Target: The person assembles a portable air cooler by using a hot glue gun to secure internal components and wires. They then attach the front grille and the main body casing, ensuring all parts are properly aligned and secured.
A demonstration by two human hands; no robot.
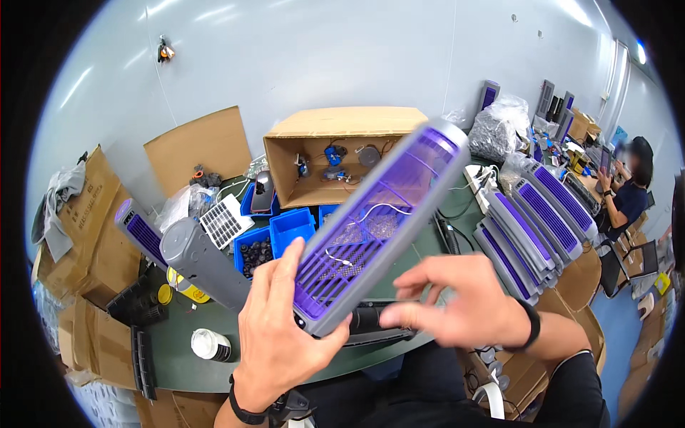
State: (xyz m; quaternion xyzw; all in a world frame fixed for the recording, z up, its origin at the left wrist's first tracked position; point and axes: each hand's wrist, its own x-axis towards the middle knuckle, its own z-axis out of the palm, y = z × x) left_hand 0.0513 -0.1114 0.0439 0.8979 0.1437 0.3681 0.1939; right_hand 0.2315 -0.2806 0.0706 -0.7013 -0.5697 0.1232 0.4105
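Note:
My left hand [278, 332] grips the lower end of a long grey tower-fan housing [446, 167], which tilts up to the right above the table. Through its open side show purple slats [335, 274] and a thin white wire with a small connector. My right hand [460, 299], slightly blurred, is beside the housing's lower right edge. Its thumb and fingers are apart, and I see nothing between them. Behind the right fingertips a black cylindrical part [367, 319] lies near the table's front edge, partly hidden by the housing and hands.
Blue bins [291, 227] of small parts and a cardboard box [342, 123] with motors stand behind. Several purple-grey fan housings [528, 235] are stacked at right. Left are a grey housing [203, 260] and a white jar [210, 344]. A person [628, 185] sits far right.

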